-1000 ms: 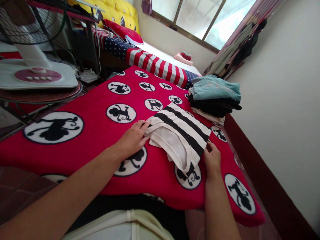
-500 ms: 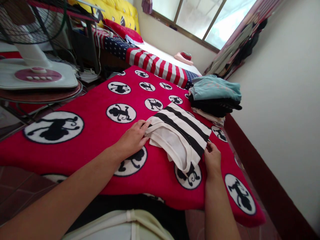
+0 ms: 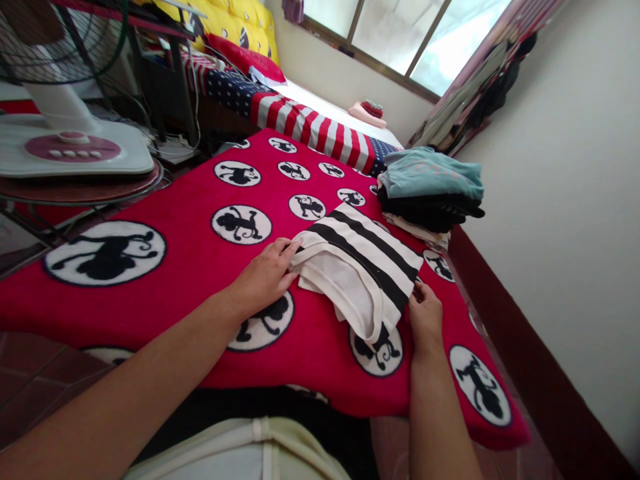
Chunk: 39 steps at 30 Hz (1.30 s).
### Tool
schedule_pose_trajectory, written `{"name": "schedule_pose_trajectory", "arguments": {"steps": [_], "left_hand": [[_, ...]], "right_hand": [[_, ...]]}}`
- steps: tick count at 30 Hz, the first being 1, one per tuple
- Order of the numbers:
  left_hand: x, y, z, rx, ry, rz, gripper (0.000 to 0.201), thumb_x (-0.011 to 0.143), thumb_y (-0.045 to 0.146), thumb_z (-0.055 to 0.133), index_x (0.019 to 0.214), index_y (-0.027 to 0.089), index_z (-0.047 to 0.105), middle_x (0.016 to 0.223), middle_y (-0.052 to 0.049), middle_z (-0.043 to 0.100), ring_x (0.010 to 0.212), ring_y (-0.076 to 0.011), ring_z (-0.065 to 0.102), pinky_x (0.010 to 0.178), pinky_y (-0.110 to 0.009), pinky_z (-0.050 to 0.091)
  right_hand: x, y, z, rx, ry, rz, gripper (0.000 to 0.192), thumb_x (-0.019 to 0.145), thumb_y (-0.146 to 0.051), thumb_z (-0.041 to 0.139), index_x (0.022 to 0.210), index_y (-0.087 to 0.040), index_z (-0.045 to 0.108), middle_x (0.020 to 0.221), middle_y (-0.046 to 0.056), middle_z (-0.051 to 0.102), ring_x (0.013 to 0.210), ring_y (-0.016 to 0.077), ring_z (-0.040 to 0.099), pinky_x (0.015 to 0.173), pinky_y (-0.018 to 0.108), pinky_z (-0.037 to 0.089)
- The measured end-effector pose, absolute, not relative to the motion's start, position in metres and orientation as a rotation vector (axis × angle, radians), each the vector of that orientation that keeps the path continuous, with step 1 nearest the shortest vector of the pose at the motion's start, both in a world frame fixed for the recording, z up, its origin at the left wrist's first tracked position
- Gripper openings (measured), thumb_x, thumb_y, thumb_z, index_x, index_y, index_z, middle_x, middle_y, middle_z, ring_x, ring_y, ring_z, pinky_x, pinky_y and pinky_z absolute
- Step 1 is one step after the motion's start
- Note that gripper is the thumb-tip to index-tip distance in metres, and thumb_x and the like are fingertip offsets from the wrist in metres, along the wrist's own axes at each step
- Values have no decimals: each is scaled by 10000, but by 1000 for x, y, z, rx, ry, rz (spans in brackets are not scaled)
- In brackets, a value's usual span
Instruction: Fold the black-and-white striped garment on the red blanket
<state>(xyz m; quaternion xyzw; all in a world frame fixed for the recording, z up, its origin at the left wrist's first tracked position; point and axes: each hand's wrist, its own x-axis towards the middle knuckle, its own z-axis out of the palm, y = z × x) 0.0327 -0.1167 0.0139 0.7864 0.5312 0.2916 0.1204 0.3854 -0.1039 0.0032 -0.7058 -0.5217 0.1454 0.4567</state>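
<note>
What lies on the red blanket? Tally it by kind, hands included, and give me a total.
On the red blanket:
striped garment: 1
pile of folded clothes: 1
hands at the garment's edges, left hand and right hand: 2
Total: 4
</note>
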Motion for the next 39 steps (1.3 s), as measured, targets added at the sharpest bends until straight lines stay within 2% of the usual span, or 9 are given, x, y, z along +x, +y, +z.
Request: {"name": "schedule_pose_trajectory", "arguments": {"steps": [7,18,22,26,39], "left_hand": [[33,-117,15,2289,1563,831,624,844,188,548,1434,136,352,1285,-137,476,1186,-271,487,1020,-415,447],[33,-117,14,2312,1560,844,613,830,191,552,1415,154,372,1280,-129,476,1185,-271,491,1014,-412,451],[32,-116,13,2312,1547,867,618,825,189,556,1414,179,371,1270,-116,479,1175,-263,497,1008,-409,452],[32,-116,13,2305,1551,845,618,827,196,559,1414,151,369,1282,-125,476,1185,-266,489,1014,-408,448],[32,-116,14,2304,1537,862,617,824,190,562,1412,162,375,1276,-122,481,1190,-269,490,1035,-418,432]], "right_hand": [[383,-105,6,-1758,-1285,352,446,703,-383,629,1064,-123,665,976,138,721,880,255,681,844,405,536],[379,-107,10,-1748,-1303,342,368,712,-349,611,1023,-166,679,970,113,728,877,246,683,809,375,548],[381,-106,8,-1753,-1303,337,402,711,-360,618,1048,-148,676,979,120,726,874,245,682,814,380,545],[381,-106,8,-1773,-1287,350,419,704,-347,614,1057,-127,669,996,136,721,881,253,683,830,392,540],[385,-105,4,-1746,-1308,342,430,712,-400,632,1056,-145,676,994,127,722,865,247,679,818,389,543]]}}
